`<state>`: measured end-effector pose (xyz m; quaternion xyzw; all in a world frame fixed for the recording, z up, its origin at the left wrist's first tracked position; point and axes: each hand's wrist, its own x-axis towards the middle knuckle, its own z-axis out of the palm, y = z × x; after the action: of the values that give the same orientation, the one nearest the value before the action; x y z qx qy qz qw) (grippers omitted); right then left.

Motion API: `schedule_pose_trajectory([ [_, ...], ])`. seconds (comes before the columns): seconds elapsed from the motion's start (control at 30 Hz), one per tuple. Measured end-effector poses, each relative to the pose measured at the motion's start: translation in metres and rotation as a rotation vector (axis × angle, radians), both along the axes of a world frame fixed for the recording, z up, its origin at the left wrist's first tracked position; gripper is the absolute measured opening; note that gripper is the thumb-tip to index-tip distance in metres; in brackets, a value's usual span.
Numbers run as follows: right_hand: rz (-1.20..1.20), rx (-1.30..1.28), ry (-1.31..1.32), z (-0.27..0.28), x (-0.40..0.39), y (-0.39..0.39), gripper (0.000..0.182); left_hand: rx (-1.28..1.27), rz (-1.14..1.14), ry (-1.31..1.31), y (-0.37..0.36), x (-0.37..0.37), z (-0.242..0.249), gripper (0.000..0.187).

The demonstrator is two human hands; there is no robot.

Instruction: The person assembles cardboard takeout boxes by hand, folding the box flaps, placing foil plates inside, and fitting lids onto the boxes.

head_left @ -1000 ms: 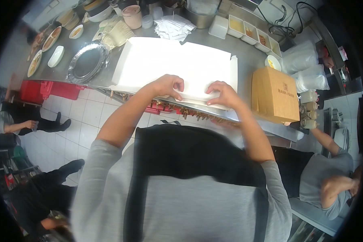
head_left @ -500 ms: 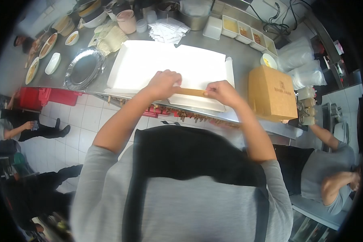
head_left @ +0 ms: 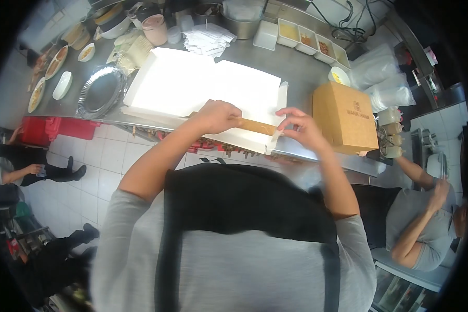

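Note:
A cardboard box, white inside, lies unfolded along the counter's front edge. Its near side has a folded-over flap showing brown. My left hand is closed on this flap, fingers over its top. At the flap's right end, my right hand has thumb and a fingertip on a small white corner tab of the box, its other fingers loosely raised. The tab stands up beside the brown strip. My left thumb is hidden.
A brown printed carton stands to the right, with squeeze bottles beyond. Left of the box is a foil tray. Papers and food containers line the back. A co-worker is at the right.
My right hand has moved from pinching the brown flap to the corner tab, its fingers spreading. The flap now tilts down to the right. The view has shifted slightly.

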<state>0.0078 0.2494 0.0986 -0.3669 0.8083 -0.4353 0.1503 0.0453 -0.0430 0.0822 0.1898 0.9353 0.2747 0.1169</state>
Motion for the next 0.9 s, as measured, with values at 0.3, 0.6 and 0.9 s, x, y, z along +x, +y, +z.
schedule_pose_trajectory([
  [0.3, -0.357, -0.341, -0.047, -0.061, 0.015, -0.007, 0.012, 0.195, 0.046, -0.179, 0.04, -0.014, -0.01, 0.015],
  [0.6, -0.524, -0.566, -0.042, -0.076, 0.028, -0.022, 0.015, 0.269, -0.032, -0.245, 0.034, -0.023, -0.011, 0.013],
  [0.9, -0.377, -0.082, 0.599, -0.029, 0.028, -0.019, 0.017, 0.11, -0.024, 0.013, 0.043, -0.018, -0.003, 0.011],
])
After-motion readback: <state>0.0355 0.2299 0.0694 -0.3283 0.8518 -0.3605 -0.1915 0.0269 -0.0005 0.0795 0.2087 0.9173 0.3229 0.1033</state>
